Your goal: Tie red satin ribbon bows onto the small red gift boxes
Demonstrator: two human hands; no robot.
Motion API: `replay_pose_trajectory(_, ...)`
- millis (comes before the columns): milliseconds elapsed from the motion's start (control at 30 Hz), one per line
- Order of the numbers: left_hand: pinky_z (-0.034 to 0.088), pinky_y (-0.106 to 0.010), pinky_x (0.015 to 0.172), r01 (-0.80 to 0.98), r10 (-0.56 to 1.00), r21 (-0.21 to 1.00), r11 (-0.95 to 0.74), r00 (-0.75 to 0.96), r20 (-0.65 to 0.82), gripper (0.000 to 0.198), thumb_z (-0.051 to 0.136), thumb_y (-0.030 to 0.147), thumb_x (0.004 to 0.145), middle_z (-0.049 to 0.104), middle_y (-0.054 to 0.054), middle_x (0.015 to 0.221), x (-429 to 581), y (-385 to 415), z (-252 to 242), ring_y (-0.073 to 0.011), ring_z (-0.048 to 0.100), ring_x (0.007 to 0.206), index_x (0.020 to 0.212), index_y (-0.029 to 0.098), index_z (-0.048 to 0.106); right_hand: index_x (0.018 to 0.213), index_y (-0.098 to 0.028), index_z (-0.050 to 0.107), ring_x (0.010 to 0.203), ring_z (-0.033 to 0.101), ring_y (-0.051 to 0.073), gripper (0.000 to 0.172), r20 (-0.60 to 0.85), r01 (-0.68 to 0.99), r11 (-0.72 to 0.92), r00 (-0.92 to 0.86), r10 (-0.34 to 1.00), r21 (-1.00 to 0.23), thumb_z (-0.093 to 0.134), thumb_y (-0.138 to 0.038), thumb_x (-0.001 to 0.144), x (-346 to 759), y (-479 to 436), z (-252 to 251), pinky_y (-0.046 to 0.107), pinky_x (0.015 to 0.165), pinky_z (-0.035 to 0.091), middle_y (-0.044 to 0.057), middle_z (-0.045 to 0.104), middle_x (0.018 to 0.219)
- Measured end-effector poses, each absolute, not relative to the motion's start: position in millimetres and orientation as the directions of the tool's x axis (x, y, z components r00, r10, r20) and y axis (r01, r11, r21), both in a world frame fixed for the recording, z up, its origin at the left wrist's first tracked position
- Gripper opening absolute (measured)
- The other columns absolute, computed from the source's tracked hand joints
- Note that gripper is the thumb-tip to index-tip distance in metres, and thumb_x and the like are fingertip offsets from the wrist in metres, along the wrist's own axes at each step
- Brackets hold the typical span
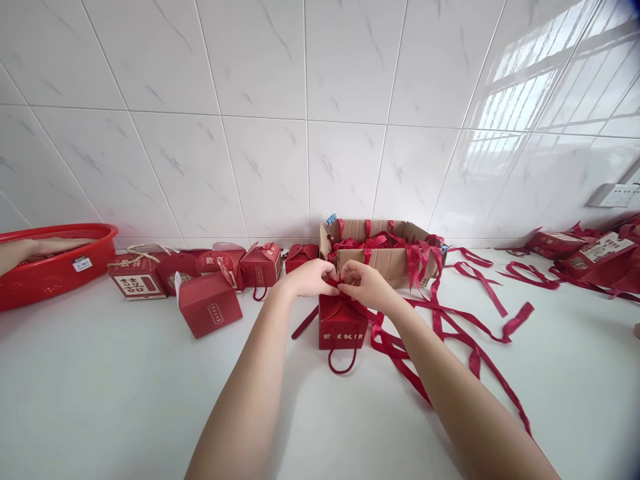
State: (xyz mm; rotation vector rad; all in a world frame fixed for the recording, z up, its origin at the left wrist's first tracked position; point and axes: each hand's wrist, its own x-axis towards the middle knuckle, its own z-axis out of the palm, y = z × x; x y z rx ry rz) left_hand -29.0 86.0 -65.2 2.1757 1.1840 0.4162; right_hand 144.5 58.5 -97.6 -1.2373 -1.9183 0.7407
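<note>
Over a small red gift box [343,321] with gold lettering, my two hands come together. My left hand [314,279] is closed, thumb and fingers pinching red ribbon at the top of the box. Closed too, my right hand [369,287] pinches the ribbon from the other side, almost touching the left fingertips. The exact shape of the ribbon between them is partly hidden by the fingers. A dark red cord handle [343,370] hangs down the box's front onto the table. One dark ribbon end [305,323] sticks out to the left of the box.
Behind stands a cardboard box [393,263] draped with red ribbons. Loose ribbons [480,327] spread across the white table at right. Several red gift boxes [210,305] line the left, and more boxes [595,257] lie far right. Another person's hand [60,247] reaches into a red basket [95,257].
</note>
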Motion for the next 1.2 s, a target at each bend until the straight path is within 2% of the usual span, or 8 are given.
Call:
replay_pose_trajectory(133, 0.023, -0.025, 0.049, 0.653, 0.833, 0.632, -0.417, 0.553, -0.021, 0.025, 0.064, 0.026, 0.063, 0.040, 0.005, 0.061, -28.7, 88.7, -68.8, -0.0105, 0.034, 0.055, 0.062, 0.019, 0.039, 0.077, -0.021, 0.056, 0.065, 0.055, 0.012, 0.003, 0.269, 0.538, 0.372, -0.263, 0.926, -0.756, 0.054, -0.020, 0.074, 144.0, 57.6, -95.7, 0.023, 0.056, 0.042, -0.002, 0.063, 0.075)
replay_pose_trajectory(400, 0.022, -0.025, 0.049, 0.631, 0.814, 0.639, -0.439, 0.581, -0.014, 0.028, 0.065, 0.028, 0.062, 0.037, 0.006, 0.058, -30.2, 88.6, -67.9, -0.0100, 0.032, 0.054, 0.060, 0.019, 0.038, 0.077, -0.021, 0.064, 0.058, 0.055, 0.011, 0.008, 0.246, 0.570, 0.358, -0.265, 0.932, -0.740, 0.056, -0.022, 0.074, 146.0, 55.9, -93.0, 0.021, 0.050, 0.041, -0.001, 0.066, 0.072)
replay_pose_trajectory(633, 0.031, -0.024, 0.052, 0.613, 0.810, 0.668, -0.422, 0.585, -0.025, 0.025, 0.067, 0.027, 0.059, 0.049, 0.005, 0.063, -24.9, 88.3, -68.4, -0.0126, 0.045, 0.059, 0.065, 0.019, 0.045, 0.078, -0.020, 0.065, 0.053, 0.056, 0.011, 0.015, 0.180, 0.579, 0.310, -0.273, 0.945, -0.754, 0.051, -0.016, 0.074, 146.6, 55.9, -91.7, 0.022, 0.049, 0.044, 0.000, 0.065, 0.068)
replay_pose_trajectory(767, 0.033, -0.024, 0.053, 0.604, 0.813, 0.679, -0.417, 0.582, -0.018, 0.022, 0.066, 0.027, 0.060, 0.051, 0.004, 0.065, -24.6, 89.5, -70.2, -0.0127, 0.047, 0.060, 0.067, 0.018, 0.047, 0.067, -0.019, 0.067, 0.051, 0.046, 0.010, 0.015, 0.197, 0.619, 0.348, -0.301, 0.933, -0.704, 0.054, -0.020, 0.074, 150.0, 55.2, -89.5, 0.023, 0.047, 0.036, -0.001, 0.059, 0.060)
replay_pose_trajectory(867, 0.033, -0.024, 0.053, 0.597, 0.813, 0.683, -0.421, 0.583, -0.009, 0.021, 0.065, 0.026, 0.060, 0.051, 0.004, 0.064, -25.0, 89.5, -70.2, -0.0121, 0.046, 0.059, 0.065, 0.018, 0.046, 0.059, -0.019, 0.065, 0.047, 0.039, 0.010, 0.022, 0.176, 0.633, 0.369, -0.348, 0.921, -0.680, 0.056, -0.030, 0.076, 152.8, 54.5, -89.0, 0.024, 0.043, 0.030, -0.001, 0.054, 0.053)
replay_pose_trajectory(933, 0.032, -0.024, 0.053, 0.593, 0.812, 0.685, -0.423, 0.583, -0.004, 0.021, 0.065, 0.025, 0.060, 0.051, 0.004, 0.063, -25.2, 88.9, -69.2, -0.0121, 0.045, 0.059, 0.064, 0.018, 0.046, 0.063, -0.020, 0.067, 0.049, 0.042, 0.011, 0.019, 0.154, 0.640, 0.372, -0.371, 0.916, -0.672, 0.063, -0.036, 0.072, 153.4, 54.6, -89.8, 0.025, 0.043, 0.031, 0.000, 0.057, 0.057)
replay_pose_trajectory(1033, 0.034, -0.024, 0.054, 0.582, 0.805, 0.694, -0.423, 0.593, -0.006, 0.021, 0.066, 0.024, 0.059, 0.054, 0.003, 0.065, -25.8, 87.8, -67.7, -0.0131, 0.048, 0.062, 0.065, 0.018, 0.047, 0.071, -0.021, 0.070, 0.055, 0.050, 0.014, 0.014, 0.139, 0.662, 0.350, -0.350, 0.926, -0.663, 0.071, -0.034, 0.065, 152.7, 56.4, -92.5, 0.025, 0.046, 0.036, 0.002, 0.062, 0.067)
replay_pose_trajectory(1200, 0.040, -0.025, 0.058, 0.556, 0.788, 0.730, -0.398, 0.615, -0.039, 0.015, 0.061, 0.020, 0.060, 0.059, 0.001, 0.070, -28.0, 87.1, -67.6, -0.0149, 0.055, 0.066, 0.069, 0.018, 0.050, 0.070, -0.020, 0.070, 0.054, 0.049, 0.014, 0.010, 0.152, 0.664, 0.325, -0.306, 0.940, -0.673, 0.065, -0.028, 0.071, 151.3, 59.2, -95.7, 0.027, 0.048, 0.037, 0.002, 0.061, 0.065)
